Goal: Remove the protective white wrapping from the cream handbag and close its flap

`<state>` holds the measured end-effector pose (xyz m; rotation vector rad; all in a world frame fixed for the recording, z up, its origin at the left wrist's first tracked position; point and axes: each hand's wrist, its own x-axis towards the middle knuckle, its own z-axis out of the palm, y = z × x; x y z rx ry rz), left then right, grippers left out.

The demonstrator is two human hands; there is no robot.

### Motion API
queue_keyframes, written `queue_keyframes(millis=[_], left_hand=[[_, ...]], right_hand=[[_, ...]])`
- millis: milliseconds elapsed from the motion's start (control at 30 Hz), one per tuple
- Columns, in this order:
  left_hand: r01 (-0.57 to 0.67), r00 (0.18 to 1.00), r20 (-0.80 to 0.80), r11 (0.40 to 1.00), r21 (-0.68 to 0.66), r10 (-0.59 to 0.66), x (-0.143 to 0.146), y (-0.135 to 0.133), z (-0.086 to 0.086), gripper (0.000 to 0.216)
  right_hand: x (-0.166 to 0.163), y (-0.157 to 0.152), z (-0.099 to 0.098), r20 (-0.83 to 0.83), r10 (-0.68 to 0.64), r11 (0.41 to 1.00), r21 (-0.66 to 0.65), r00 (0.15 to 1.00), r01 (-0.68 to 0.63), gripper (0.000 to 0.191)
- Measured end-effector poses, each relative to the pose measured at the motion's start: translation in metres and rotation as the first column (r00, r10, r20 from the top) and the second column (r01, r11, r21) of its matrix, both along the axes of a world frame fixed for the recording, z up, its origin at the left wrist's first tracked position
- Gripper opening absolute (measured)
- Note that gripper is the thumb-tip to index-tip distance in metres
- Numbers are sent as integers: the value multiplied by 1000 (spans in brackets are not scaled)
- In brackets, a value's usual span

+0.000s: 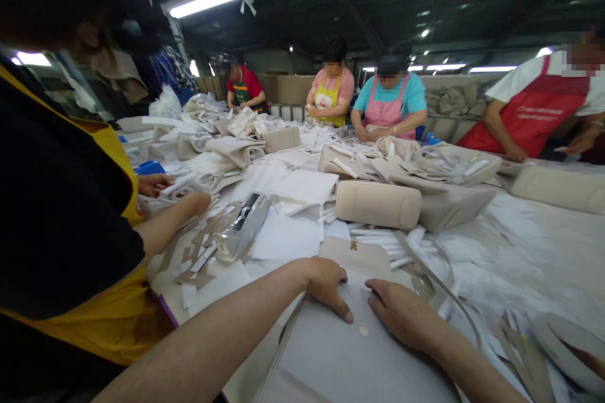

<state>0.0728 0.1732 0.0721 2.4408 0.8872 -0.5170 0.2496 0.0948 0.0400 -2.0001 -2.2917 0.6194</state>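
Note:
In front of me lies a beige handbag (pixel 269 384) with its flap (pixel 363 255) folded back, a small gold clasp (pixel 353 245) on it. A thin white sheet (pixel 350 359) covers the bag's body, and a small pale round spot (pixel 363 331) shows on it. My left hand (pixel 327 286) rests on the sheet's far part, thumb spread from the fingers. Opposite it, my right hand (pixel 401 313) lies on the same sheet with fingers stretched toward the flap. A narrow gap separates the two hands, both open.
A tape dispenser (pixel 243 227) stands left of the bag. Beyond are a beige bag (pixel 378 203), white rolls (pixel 378 242) and heaped bags and paper. A strap (pixel 447 280) and a tape roll (pixel 571 349) lie right. A yellow-aproned co-worker (pixel 118 315) works close left; several others stand opposite.

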Motion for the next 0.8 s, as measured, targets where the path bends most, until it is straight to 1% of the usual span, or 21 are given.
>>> queue_keyframes(millis=[167, 267, 400, 500, 633, 800], left_hand=[[-6, 999, -53, 995, -100, 1, 9, 11, 2, 93], [0, 994, -108, 994, -106, -11, 13, 14, 1, 97], [58, 987, -143, 990, -126, -76, 16, 19, -3, 103], [67, 986, -144, 988, -136, -87, 15, 20, -2, 99], [55, 991, -112, 988, -143, -72, 14, 17, 4, 93], [19, 995, -95, 988, -155, -34, 10, 17, 5, 90]], right_hand=[[8, 8, 6, -87, 1, 998, -68, 996, -7, 39], [13, 13, 3, -133, -4, 996, -92, 991, -8, 37], [16, 19, -3, -193, 26, 990, -130, 981, -52, 31], [15, 19, -2, -172, 25, 989, -140, 985, -50, 25], [13, 18, 4, -137, 28, 993, -110, 990, -44, 20], [14, 18, 8, -144, 35, 990, -134, 989, -54, 20]])
